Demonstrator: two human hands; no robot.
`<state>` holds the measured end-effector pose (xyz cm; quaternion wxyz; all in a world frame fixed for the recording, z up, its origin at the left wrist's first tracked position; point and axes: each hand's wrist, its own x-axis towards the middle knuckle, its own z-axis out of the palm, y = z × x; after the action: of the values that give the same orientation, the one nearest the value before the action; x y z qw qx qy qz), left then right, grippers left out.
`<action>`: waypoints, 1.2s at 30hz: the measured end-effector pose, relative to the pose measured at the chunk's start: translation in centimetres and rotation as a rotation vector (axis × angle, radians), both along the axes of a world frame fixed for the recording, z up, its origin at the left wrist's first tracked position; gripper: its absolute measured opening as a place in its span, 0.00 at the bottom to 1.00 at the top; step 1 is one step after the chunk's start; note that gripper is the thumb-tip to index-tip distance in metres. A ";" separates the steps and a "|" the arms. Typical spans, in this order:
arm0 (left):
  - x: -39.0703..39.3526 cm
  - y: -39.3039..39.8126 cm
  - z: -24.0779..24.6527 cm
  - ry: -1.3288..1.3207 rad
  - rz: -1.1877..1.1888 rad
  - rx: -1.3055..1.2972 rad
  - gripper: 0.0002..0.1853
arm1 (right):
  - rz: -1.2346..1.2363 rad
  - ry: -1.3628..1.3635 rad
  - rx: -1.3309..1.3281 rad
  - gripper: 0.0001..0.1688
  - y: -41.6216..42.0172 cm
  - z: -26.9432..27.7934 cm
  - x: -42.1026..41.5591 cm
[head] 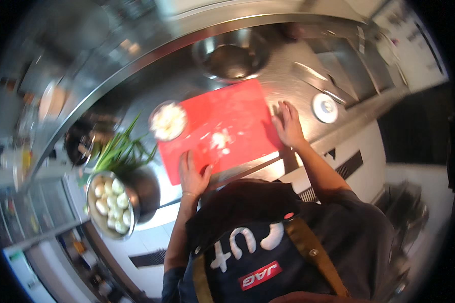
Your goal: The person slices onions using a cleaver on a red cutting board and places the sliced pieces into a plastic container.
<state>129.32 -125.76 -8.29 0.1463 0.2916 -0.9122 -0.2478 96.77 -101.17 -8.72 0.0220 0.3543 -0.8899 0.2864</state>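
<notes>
A red cutting board lies on the steel worktop. Small white chopped pieces are scattered around its middle. My left hand rests at the board's near left part, thumb spread from the fingers, holding nothing. Beside the board's right edge is my right hand, thumb and fingers apart with nothing visible in it; whether it touches the edge is hard to tell. At the board's far left corner stands a round container filled with white chopped pieces.
A steel bowl of peeled onions stands on the left, near green stalks. Behind the board sits a large steel bowl. To the right are a wide-bladed knife and a white round object. A steel shelf edge runs across the back.
</notes>
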 end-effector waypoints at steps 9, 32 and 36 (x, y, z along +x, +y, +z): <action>-5.9 -0.5 -2.2 -0.112 0.109 -0.156 0.50 | -0.605 -0.181 0.239 0.25 12.4 1.1 -26.0; -10.3 -1.3 -1.5 0.025 -0.157 0.025 0.49 | -0.259 0.074 0.322 0.15 18.0 4.2 -27.2; -9.2 0.4 -0.3 -0.008 -0.313 0.144 0.55 | -0.381 -0.186 0.124 0.24 16.6 10.5 -18.3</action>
<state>120.16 -125.33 -8.58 0.0811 0.1565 -0.9270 -0.3310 78.49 -84.56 1.79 -0.0283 0.1524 -0.9549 0.2533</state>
